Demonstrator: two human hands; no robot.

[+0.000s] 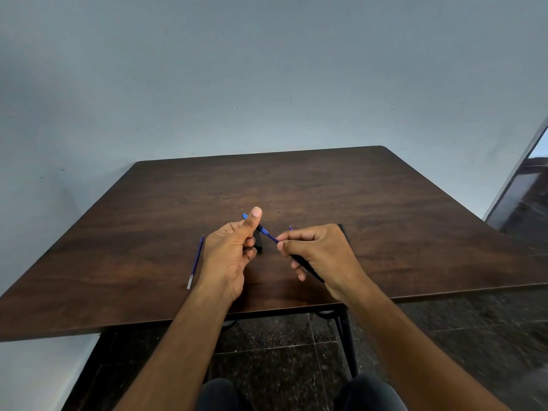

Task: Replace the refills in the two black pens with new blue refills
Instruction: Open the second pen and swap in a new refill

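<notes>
My left hand [234, 253] grips a short black pen part [259, 241], thumb raised, with a blue end [244, 215] poking out past the thumb. A thin blue refill [271, 236] runs from that hand to my right hand [321, 253], whose thumb and forefinger pinch its other end. My right hand's lower fingers also hold a black pen barrel [310, 269]; its far end shows above the knuckles. A second blue refill [195, 262] lies loose on the table left of my left hand. A small blue tip [290, 227] shows just behind my right hand.
Both hands hover over the near middle of a dark brown wooden table [326, 185]. A grey wall stands behind it. Dark tiled floor and black table legs [345, 336] show below the near edge, and my knees are at the bottom.
</notes>
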